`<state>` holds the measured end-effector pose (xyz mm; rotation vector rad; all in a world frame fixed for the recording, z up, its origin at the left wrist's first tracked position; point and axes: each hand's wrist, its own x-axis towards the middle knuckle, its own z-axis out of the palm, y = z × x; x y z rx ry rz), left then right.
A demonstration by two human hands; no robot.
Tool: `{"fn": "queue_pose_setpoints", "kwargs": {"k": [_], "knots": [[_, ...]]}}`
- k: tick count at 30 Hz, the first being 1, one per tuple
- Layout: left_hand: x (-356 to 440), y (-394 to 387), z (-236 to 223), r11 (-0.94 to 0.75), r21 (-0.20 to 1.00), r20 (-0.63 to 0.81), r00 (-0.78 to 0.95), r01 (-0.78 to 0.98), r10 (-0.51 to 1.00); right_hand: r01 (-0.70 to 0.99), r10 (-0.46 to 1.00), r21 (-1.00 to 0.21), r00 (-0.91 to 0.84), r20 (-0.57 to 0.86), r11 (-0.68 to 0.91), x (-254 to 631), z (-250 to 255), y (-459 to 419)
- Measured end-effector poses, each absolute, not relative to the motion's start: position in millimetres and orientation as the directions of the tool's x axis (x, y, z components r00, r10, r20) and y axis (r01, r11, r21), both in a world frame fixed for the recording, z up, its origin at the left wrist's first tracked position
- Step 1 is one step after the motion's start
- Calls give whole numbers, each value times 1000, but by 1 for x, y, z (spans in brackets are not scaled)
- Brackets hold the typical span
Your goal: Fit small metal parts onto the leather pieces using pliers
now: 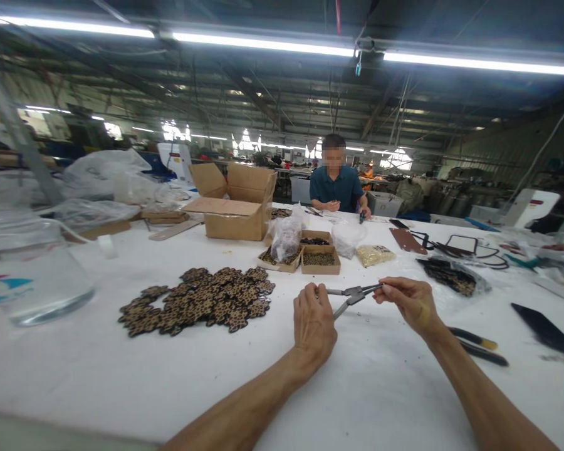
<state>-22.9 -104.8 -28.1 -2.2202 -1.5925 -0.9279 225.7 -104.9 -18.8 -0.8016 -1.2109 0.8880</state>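
Observation:
Near the middle of the white table, my left hand is wrapped round the handles of metal pliers, whose jaws point to the right. The fingers of my right hand are pinched together at the tips of the jaws. Whatever they hold there is too small to make out. A pile of leopard-patterned flat pieces with dark edges lies to the left of my left hand. Under my right forearm, a second hand tool with black and yellow handles lies on the table.
Beyond my hands stand small cardboard boxes of tiny parts, a bag of yellowish pieces and a large open carton. A clear water jug is at the left. Across the table sits a person in a dark teal shirt.

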Motion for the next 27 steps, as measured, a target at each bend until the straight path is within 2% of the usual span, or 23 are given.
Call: {"fn": "queue_pose_setpoints", "kwargs": {"k": [9, 15, 27], "knots": [[-27, -101, -27, -347, 110, 608, 213, 931, 765, -134, 905, -895, 98, 414, 425, 222, -20, -106], [-25, -98, -38, -390, 79, 597, 269, 918, 756, -131, 899, -890, 108, 424, 436, 223, -19, -106], [-29, -99, -33, -428, 122, 586, 283, 896, 759, -122, 893, -885, 91, 442, 450, 225, -18, -106]]}}
